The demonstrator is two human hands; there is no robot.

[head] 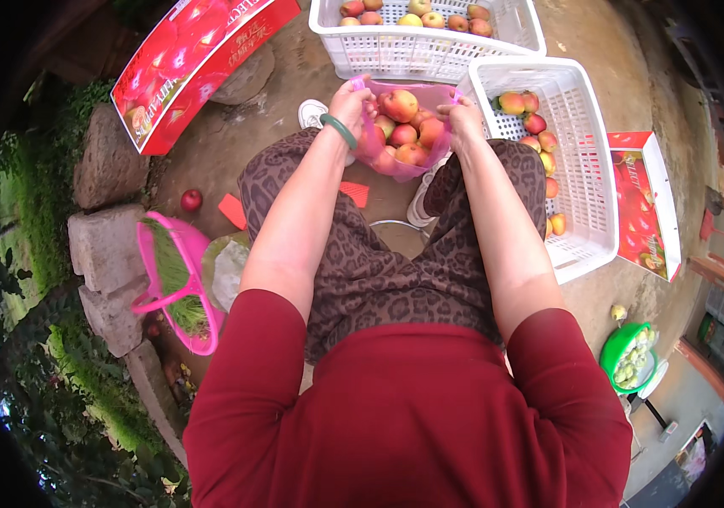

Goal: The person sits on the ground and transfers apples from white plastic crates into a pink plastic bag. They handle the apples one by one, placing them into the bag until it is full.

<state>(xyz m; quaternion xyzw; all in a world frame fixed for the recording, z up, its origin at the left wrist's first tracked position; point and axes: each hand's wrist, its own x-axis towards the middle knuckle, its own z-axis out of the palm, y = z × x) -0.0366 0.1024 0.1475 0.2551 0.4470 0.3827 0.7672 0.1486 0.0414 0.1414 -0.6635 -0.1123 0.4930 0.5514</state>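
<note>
A pink translucent plastic bag (371, 152) full of red and yellow apples (403, 134) hangs between my knees. My left hand (349, 108), below which a green bangle circles the wrist, grips the bag's left handle. The right handle is pinched in my right hand (463, 122). Beyond the bag stands a white plastic crate (425, 47) with several apples along its far part. A second white crate (574, 159), to the right beside my knee, has apples mostly along its left side.
Printed red apple cartons stand at upper left (193, 70) and right (644, 203). A pink basket (178, 279) holding grass sits by stone blocks (108, 247). One apple (191, 200) lies on the ground at left. A green basin (612, 355) of pale produce stands lower right.
</note>
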